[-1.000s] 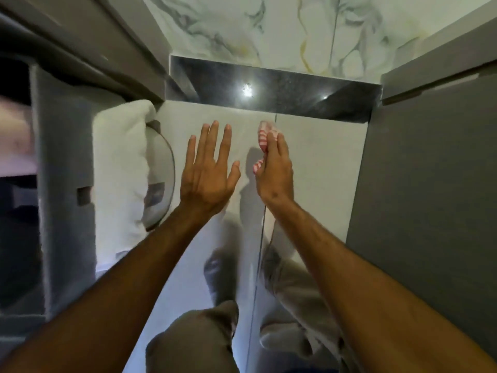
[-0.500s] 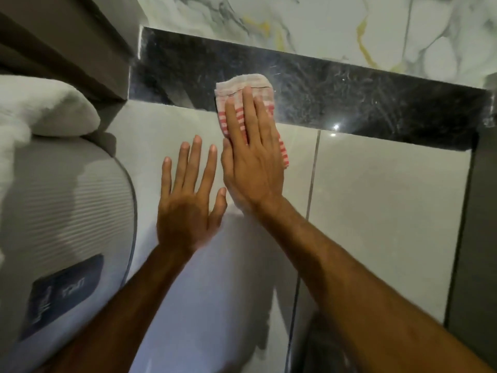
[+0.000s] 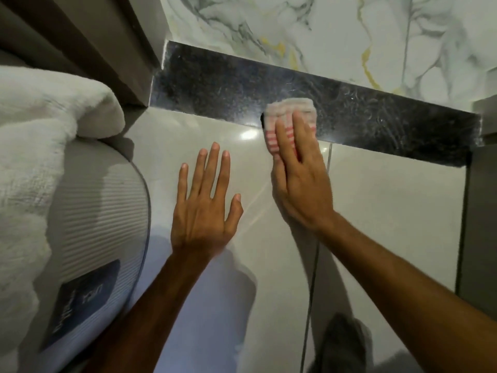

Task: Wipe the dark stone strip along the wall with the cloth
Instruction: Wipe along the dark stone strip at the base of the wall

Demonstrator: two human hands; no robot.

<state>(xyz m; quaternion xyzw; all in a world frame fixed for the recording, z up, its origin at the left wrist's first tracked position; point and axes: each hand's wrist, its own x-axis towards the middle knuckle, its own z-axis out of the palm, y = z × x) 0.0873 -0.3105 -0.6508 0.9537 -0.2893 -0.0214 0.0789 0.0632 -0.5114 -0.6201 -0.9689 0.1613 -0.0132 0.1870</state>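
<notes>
Right hand point(image 3: 301, 181): fingers flat, pressing the red-striped cloth point(image 3: 287, 117) onto the dark stone strip point(image 3: 215, 87), at the strip's lower edge. Left hand point(image 3: 204, 208): open, fingers spread, holding nothing, palm over the pale tile point(image 3: 390, 197) below the strip. No containers visible.
</notes>
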